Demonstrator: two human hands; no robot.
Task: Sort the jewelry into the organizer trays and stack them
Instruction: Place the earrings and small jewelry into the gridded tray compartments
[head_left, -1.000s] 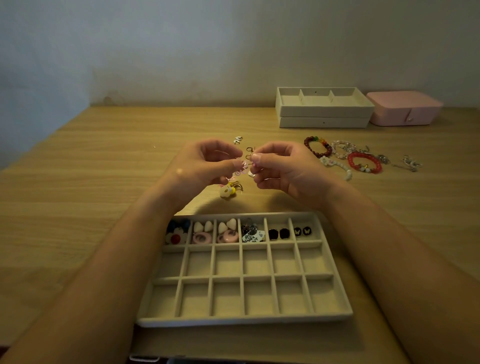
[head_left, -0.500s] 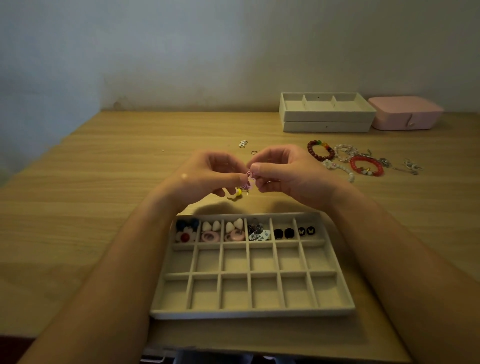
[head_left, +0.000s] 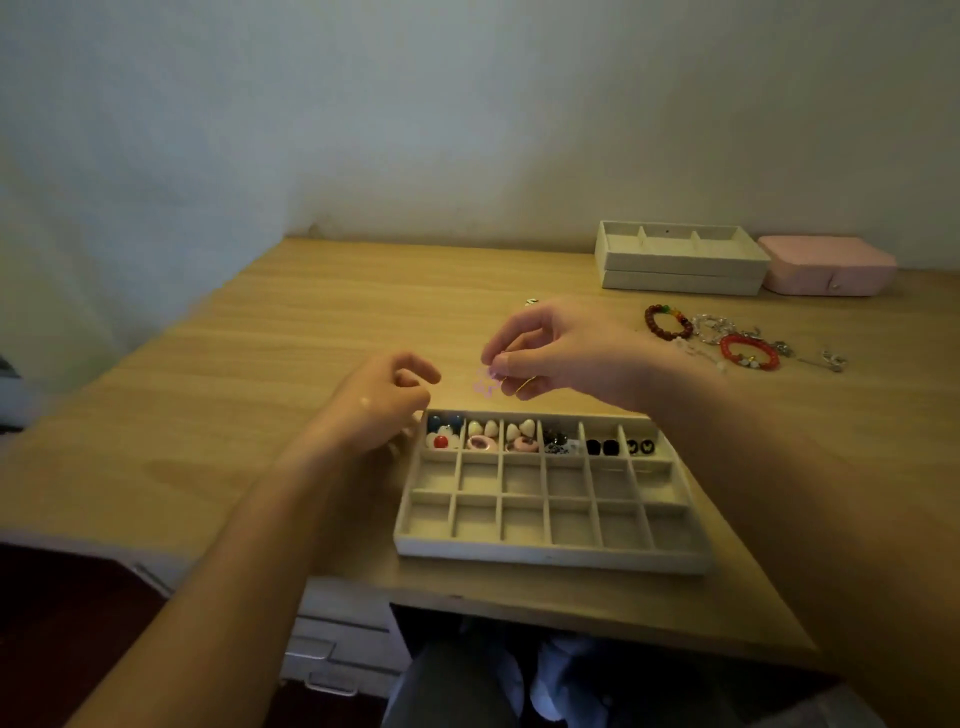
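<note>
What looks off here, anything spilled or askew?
Nothing spilled or damaged. The compartment tray sits near the table's front edge, only its far row filled. Bracelets lie loose right of it, unsorted.

The pink piece (head_left: 485, 383) in the right hand (head_left: 566, 356) is blurred; perhaps an earring.

The tray (head_left: 550, 556) sits on the worktop (head_left: 260, 415) at its near edge, at 6 o'clock. Earrings (head_left: 483, 436) lie in the tray's far row. From the tray, two stacked trays (head_left: 680, 270) stand at 1 o'clock by the wall, with a box (head_left: 826, 273) just beside them at their 3 o'clock. Bracelets (head_left: 748, 353) cluster at 2 o'clock, between stack and tray. The left grip (head_left: 374, 410) is at the tray's 10 o'clock corner. The right grip (head_left: 561, 358) is behind the far edge at 12 o'clock, pinching a trinket (head_left: 485, 382). A small piece (head_left: 531, 300) lies behind it.
</note>
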